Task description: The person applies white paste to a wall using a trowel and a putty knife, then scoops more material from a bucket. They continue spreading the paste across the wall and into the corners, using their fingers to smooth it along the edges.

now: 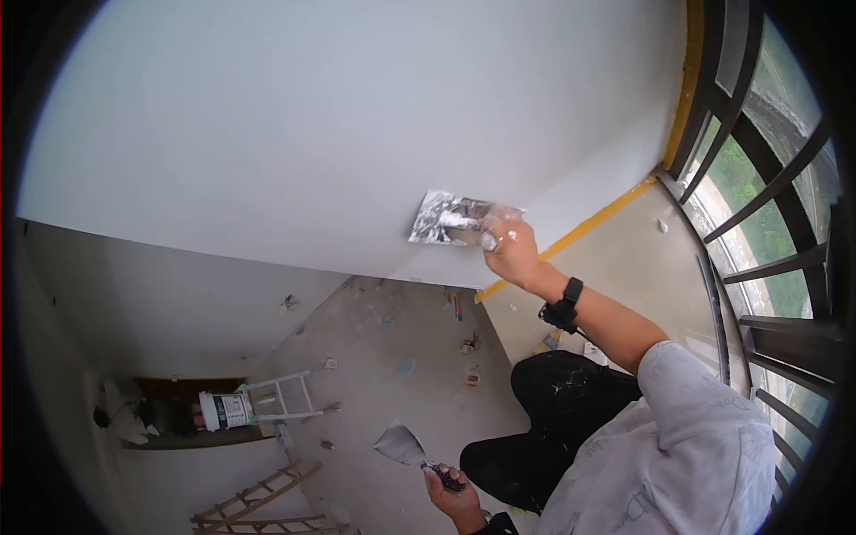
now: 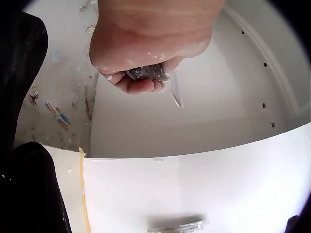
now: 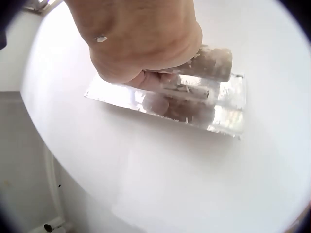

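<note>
Trowel [image 1: 434, 218] at the wall [image 1: 312, 134], centre frame!

Lower left, a bucket [image 1: 234, 410] beside a ladder [image 1: 290, 415], both well off. Lower centre, the left grip [image 1: 456, 501] holds a scraper [image 1: 401, 443] by its handle; that thin blade looks light and springy. Centre, the right grip [image 1: 514, 252] wraps the trowel's handle, the sound place for a stiff, likely slick blade. Far right, window bars [image 1: 789, 332] could crowd a wide swing!
</note>
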Demonstrator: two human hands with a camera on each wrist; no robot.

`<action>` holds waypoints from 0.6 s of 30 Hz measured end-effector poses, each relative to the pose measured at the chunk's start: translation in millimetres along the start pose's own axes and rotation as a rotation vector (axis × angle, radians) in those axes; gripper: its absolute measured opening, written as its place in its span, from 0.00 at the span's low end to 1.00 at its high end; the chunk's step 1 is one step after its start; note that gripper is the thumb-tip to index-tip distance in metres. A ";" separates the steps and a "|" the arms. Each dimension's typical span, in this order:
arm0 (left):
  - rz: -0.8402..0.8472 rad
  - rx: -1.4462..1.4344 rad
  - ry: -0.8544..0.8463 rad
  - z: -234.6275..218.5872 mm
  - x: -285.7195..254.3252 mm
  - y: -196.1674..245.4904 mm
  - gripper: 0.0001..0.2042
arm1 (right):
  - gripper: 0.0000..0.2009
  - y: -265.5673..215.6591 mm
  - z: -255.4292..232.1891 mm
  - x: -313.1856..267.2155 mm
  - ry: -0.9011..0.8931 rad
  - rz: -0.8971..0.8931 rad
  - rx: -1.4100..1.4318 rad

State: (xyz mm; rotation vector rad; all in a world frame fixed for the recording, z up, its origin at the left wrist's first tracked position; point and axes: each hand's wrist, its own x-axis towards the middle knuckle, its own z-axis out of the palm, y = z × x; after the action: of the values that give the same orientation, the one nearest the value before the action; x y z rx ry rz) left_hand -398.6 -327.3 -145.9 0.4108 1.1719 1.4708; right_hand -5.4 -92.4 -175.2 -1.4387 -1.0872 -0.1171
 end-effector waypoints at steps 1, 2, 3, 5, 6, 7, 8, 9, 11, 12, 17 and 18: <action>-0.007 0.006 0.002 -1.1 -2.3 -1.1 0.10 | 0.09 -4.4 22.8 -14.7 -0.110 0.024 -0.010; 0.002 0.006 0.011 -4.2 -4.9 -1.5 0.10 | 0.09 -13.8 41.9 -26.0 -0.115 0.024 0.002; 0.004 0.003 0.021 -9.0 -8.3 0.2 0.10 | 0.10 -25.3 59.5 -37.9 -0.175 0.028 -0.013; 0.010 -0.015 0.060 -20.4 -15.5 1.5 0.10 | 0.10 -39.9 90.4 -58.1 -0.240 0.032 -0.015; 0.020 -0.006 0.070 -27.0 -20.6 4.2 0.10 | 0.09 -46.9 104.9 -68.8 -0.315 0.017 -0.026; 0.036 -0.004 0.083 -32.5 -25.9 6.5 0.10 | 0.09 -51.3 118.9 -78.5 -0.389 -0.001 -0.037; 0.050 -0.006 0.097 -36.7 -32.1 10.4 0.10 | 0.09 -51.7 132.9 -90.4 -0.395 0.001 -0.026; 0.067 -0.044 0.169 -31.7 -40.3 12.9 0.10 | 0.08 -46.4 145.6 -105.4 -0.454 0.007 -0.046; 0.086 -0.097 0.200 -43.7 -50.6 19.0 0.10 | 0.06 -30.4 166.6 -139.6 -0.476 -0.026 -0.070; 0.097 -0.147 0.216 -46.9 -54.5 21.7 0.10 | 0.06 -26.3 159.5 -151.6 -0.479 -0.036 -0.065; 0.077 -0.149 0.282 -42.2 -60.8 20.7 0.10 | 0.11 -29.7 91.5 -120.7 -0.464 -0.194 -0.078; 0.067 -0.153 0.252 -42.8 -59.3 16.9 0.10 | 0.11 -35.5 71.0 -99.8 -0.464 -0.217 -0.095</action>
State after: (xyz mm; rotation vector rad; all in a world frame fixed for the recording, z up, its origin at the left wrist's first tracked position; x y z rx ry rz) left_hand -424.6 -395.8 -129.9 0.1636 1.2411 1.6946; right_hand -120.4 -94.2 -230.5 -1.4669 -1.6369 0.0141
